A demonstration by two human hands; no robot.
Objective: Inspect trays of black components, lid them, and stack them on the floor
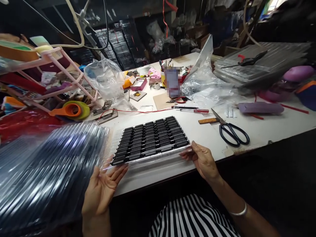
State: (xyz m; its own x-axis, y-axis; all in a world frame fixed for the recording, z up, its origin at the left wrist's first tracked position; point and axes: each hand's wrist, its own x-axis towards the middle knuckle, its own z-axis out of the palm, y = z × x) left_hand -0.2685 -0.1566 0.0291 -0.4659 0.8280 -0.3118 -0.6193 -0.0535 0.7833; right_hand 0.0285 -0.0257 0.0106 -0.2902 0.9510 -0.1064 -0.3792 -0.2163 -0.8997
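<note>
A clear plastic tray (158, 154) carries rows of small black slotted parts (153, 138) and is held above the front of the white table. My left hand (102, 184) supports its left front corner, palm up, with the fingers under the edge. At the right front corner, my right hand (202, 159) pinches the rim between thumb and fingers. Close by on the left rises a tall stack of similar trays (54, 171), with dark contents showing through the clear plastic.
Black-handled scissors (233, 133), a red screwdriver (201, 111) and pliers (179, 99) lie beyond the tray. A pink rack (76, 79) stands at left. Crumpled plastic bags (106, 75) and a pile of clear trays (261, 65) sit farther back. Another person is partly visible at far left.
</note>
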